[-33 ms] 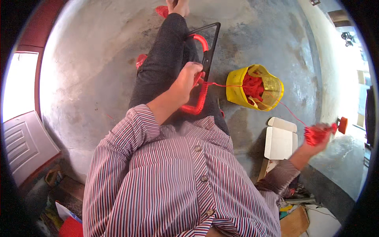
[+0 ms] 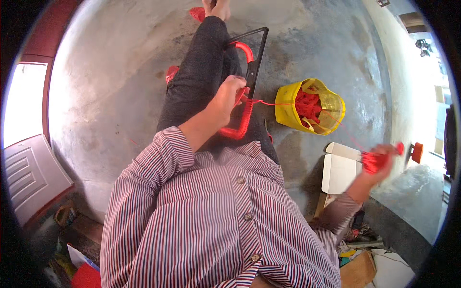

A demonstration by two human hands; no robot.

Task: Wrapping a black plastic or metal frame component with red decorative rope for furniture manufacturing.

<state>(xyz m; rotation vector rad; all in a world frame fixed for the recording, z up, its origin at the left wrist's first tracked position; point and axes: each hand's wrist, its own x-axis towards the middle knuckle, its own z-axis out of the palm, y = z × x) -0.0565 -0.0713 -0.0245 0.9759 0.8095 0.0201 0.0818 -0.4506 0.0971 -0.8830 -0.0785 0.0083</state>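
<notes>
A black frame [image 2: 258,65] with rounded corners lies across my lap, its near end coiled tightly in red cord [image 2: 246,119]. My left hand [image 2: 225,98] is closed around the frame's side, where the coils end. From there a strand runs right, passing over the yellow bucket [image 2: 285,109], to my right hand [image 2: 382,165]. A bundle of the same cord [image 2: 370,162] sits in that right hand, out to the right side. Motion blurs the right fingers somewhat. Another red curved section [image 2: 246,49] shows at the frame's far end.
Red material [image 2: 308,103] fills part of the bucket on the grey floor. An opened white box [image 2: 339,174] lies nearer, left of a raised grey ledge [image 2: 408,201]. Assorted clutter [image 2: 357,269] is at lower right. A white panelled door [image 2: 31,177] stands at far left.
My right hand has shifted slightly left with the cord bundle. My left hand and the frame have stayed in place.
</notes>
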